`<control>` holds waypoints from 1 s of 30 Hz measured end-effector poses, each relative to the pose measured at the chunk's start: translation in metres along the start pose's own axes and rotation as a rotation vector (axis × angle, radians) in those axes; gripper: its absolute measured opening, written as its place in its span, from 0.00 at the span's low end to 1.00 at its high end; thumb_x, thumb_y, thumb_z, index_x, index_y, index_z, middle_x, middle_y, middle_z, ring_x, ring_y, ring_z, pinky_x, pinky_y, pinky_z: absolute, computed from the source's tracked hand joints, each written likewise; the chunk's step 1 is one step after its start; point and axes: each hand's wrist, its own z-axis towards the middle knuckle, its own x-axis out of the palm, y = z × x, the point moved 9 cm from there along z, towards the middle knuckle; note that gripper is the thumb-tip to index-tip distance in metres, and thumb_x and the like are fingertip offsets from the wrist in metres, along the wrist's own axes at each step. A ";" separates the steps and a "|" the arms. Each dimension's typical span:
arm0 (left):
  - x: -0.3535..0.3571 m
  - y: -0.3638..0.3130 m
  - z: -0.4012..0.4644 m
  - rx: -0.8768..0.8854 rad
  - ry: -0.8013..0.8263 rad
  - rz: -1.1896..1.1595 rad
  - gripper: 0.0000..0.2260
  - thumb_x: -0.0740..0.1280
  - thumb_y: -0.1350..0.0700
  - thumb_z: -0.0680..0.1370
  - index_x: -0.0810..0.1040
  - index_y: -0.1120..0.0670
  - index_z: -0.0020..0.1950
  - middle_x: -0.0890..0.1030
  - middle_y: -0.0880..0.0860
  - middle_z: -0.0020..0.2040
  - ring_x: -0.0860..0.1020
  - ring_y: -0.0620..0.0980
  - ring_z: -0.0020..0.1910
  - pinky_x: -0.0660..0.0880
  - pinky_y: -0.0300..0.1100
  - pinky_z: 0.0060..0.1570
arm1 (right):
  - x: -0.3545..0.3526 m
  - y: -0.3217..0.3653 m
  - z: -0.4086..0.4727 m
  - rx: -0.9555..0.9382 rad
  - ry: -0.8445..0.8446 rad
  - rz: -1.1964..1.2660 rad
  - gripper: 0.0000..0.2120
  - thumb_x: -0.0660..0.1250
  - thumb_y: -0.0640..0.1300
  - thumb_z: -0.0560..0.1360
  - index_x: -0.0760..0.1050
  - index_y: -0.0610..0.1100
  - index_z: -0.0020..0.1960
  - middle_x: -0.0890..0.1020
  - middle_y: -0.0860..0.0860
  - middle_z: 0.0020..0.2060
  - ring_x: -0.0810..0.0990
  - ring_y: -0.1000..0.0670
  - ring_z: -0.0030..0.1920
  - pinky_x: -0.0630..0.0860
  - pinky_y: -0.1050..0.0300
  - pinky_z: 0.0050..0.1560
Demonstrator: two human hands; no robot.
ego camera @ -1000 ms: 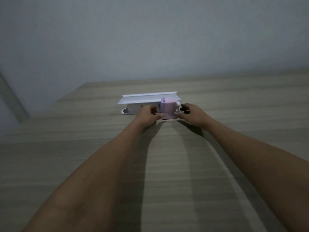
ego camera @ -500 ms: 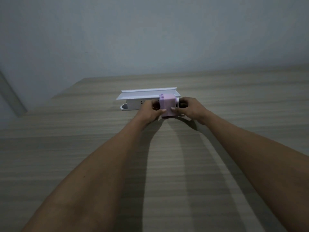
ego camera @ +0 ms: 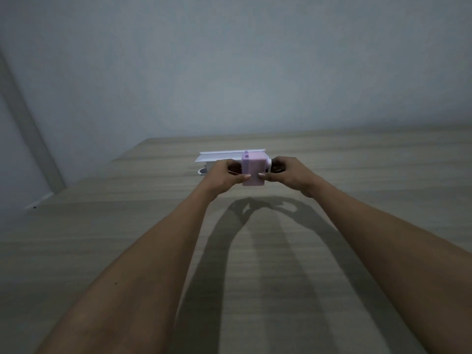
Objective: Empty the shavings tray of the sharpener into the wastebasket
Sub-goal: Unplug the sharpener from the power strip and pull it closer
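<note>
A small pink box-shaped sharpener point(ego camera: 252, 169) is held up off the wooden table point(ego camera: 127, 226), its shadow falling on the wood below. My left hand point(ego camera: 224, 176) grips its left side, thumb on the front face. My right hand point(ego camera: 288, 175) grips its right side, where a white and dark crank part sticks out. The shavings tray cannot be told apart from the body. No wastebasket is in view.
Behind the sharpener a long white box-like object point(ego camera: 219, 159) with a flat lid lies on the table. A plain grey wall rises beyond the table's far edge. The table's left edge runs diagonally at the left.
Both hands closed on the pink sharpener and lifted it off the table toward me; its shadow is now separate below it.
</note>
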 end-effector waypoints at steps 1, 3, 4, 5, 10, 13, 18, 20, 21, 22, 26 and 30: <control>-0.002 -0.005 -0.012 0.005 0.003 -0.006 0.18 0.74 0.64 0.76 0.80 0.65 0.65 0.84 0.59 0.57 0.81 0.49 0.49 0.77 0.25 0.39 | 0.002 0.006 -0.011 -0.009 0.009 -0.005 0.16 0.78 0.39 0.72 0.80 0.36 0.57 0.84 0.45 0.47 0.82 0.50 0.46 0.80 0.65 0.46; -0.005 -0.008 -0.031 0.001 0.011 -0.022 0.18 0.75 0.64 0.75 0.80 0.66 0.65 0.84 0.61 0.58 0.81 0.48 0.48 0.77 0.26 0.39 | 0.007 0.015 -0.030 -0.021 0.038 -0.019 0.15 0.77 0.40 0.73 0.80 0.37 0.58 0.84 0.43 0.48 0.82 0.48 0.47 0.80 0.57 0.52; -0.006 -0.008 -0.041 -0.005 0.016 -0.028 0.18 0.75 0.64 0.75 0.80 0.66 0.64 0.84 0.62 0.58 0.82 0.49 0.48 0.77 0.26 0.39 | 0.011 0.019 -0.041 -0.023 0.055 -0.022 0.15 0.77 0.40 0.73 0.80 0.38 0.58 0.84 0.41 0.50 0.81 0.48 0.48 0.80 0.54 0.54; -0.006 -0.009 -0.051 -0.010 0.021 -0.030 0.18 0.75 0.64 0.75 0.80 0.66 0.64 0.84 0.62 0.58 0.82 0.50 0.49 0.77 0.26 0.39 | 0.014 0.022 -0.051 -0.024 0.074 -0.029 0.14 0.76 0.41 0.74 0.80 0.39 0.58 0.84 0.40 0.51 0.81 0.48 0.48 0.80 0.54 0.54; 0.000 -0.001 -0.097 -0.035 0.068 -0.040 0.19 0.77 0.61 0.74 0.81 0.64 0.64 0.85 0.61 0.57 0.82 0.52 0.51 0.80 0.35 0.49 | 0.035 0.021 -0.092 -0.026 0.169 -0.063 0.16 0.75 0.44 0.75 0.79 0.42 0.61 0.83 0.39 0.56 0.81 0.48 0.50 0.79 0.57 0.51; 0.006 0.009 -0.119 -0.049 0.065 -0.052 0.18 0.77 0.61 0.74 0.82 0.64 0.63 0.85 0.62 0.57 0.82 0.52 0.51 0.79 0.42 0.54 | 0.044 0.008 -0.110 0.003 0.166 -0.073 0.19 0.75 0.44 0.75 0.78 0.39 0.64 0.83 0.39 0.57 0.82 0.45 0.53 0.79 0.46 0.59; 0.016 0.023 -0.142 -0.068 0.067 -0.053 0.20 0.77 0.60 0.74 0.81 0.63 0.64 0.85 0.60 0.57 0.84 0.57 0.56 0.80 0.47 0.57 | 0.055 -0.007 -0.127 -0.002 0.172 -0.092 0.19 0.75 0.45 0.75 0.78 0.38 0.63 0.84 0.40 0.54 0.82 0.46 0.50 0.80 0.48 0.54; 0.020 0.029 -0.146 -0.078 0.068 -0.074 0.19 0.78 0.60 0.74 0.82 0.64 0.62 0.86 0.62 0.55 0.85 0.58 0.53 0.80 0.52 0.58 | 0.057 -0.012 -0.130 0.003 0.172 -0.060 0.18 0.76 0.43 0.74 0.79 0.37 0.61 0.84 0.39 0.53 0.84 0.43 0.49 0.82 0.49 0.53; 0.022 0.031 -0.147 -0.085 0.066 -0.094 0.18 0.78 0.60 0.74 0.82 0.64 0.62 0.86 0.63 0.55 0.84 0.56 0.50 0.79 0.52 0.55 | 0.057 -0.014 -0.131 0.005 0.171 -0.045 0.18 0.77 0.43 0.74 0.79 0.37 0.60 0.85 0.38 0.53 0.85 0.40 0.52 0.83 0.47 0.56; 0.023 0.032 -0.148 -0.090 0.062 -0.114 0.18 0.77 0.60 0.74 0.82 0.63 0.61 0.86 0.63 0.55 0.83 0.55 0.47 0.78 0.51 0.52 | 0.057 -0.017 -0.130 0.007 0.167 -0.035 0.18 0.77 0.43 0.74 0.79 0.37 0.60 0.85 0.37 0.53 0.85 0.38 0.54 0.82 0.44 0.58; 0.025 0.033 -0.151 -0.069 0.054 -0.131 0.17 0.77 0.58 0.74 0.82 0.60 0.61 0.86 0.61 0.52 0.81 0.51 0.41 0.76 0.48 0.42 | 0.056 -0.020 -0.129 -0.003 0.172 -0.019 0.19 0.77 0.42 0.73 0.79 0.36 0.60 0.85 0.37 0.53 0.86 0.41 0.53 0.81 0.43 0.59; 0.024 0.040 -0.149 -0.068 0.052 -0.130 0.24 0.80 0.56 0.70 0.80 0.60 0.64 0.86 0.57 0.55 0.85 0.54 0.53 0.81 0.47 0.51 | 0.055 -0.021 -0.129 -0.020 0.174 0.008 0.19 0.76 0.40 0.74 0.78 0.36 0.62 0.85 0.40 0.55 0.85 0.41 0.56 0.83 0.51 0.57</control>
